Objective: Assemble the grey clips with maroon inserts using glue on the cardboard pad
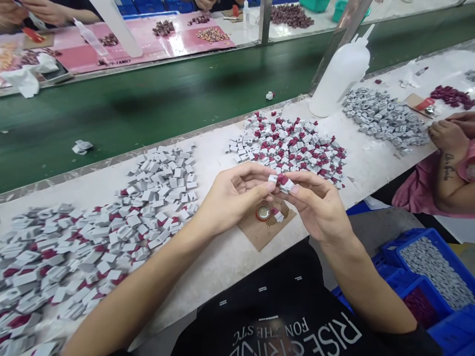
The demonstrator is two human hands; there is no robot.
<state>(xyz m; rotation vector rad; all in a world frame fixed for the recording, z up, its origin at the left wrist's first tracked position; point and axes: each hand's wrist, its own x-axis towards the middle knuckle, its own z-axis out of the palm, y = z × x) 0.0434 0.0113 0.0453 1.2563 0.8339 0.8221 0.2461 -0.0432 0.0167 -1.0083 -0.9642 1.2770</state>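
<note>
Over the table's front edge, my left hand (235, 195) pinches a small grey-white plastic block (272, 178) between thumb and fingertips. My right hand (322, 200) grips a second grey-white block (287, 186) right beside it. A maroon plastic piece (282, 178) shows between the two blocks; I cannot tell whether all of them are joined. Below the hands lies a brown cardboard piece (260, 236) carrying a small round metal cap (263, 212) with a red rim. A grey-and-maroon part (278, 215) rests beside that cap.
Mixed grey and maroon parts (289, 143) are heaped behind my hands, with another large pile (100, 242) to the left. A green conveyor belt (178, 99) runs beyond, near a white bottle (341, 74). A co-worker's hand (449, 136) and blue bins (434, 267) are at the right.
</note>
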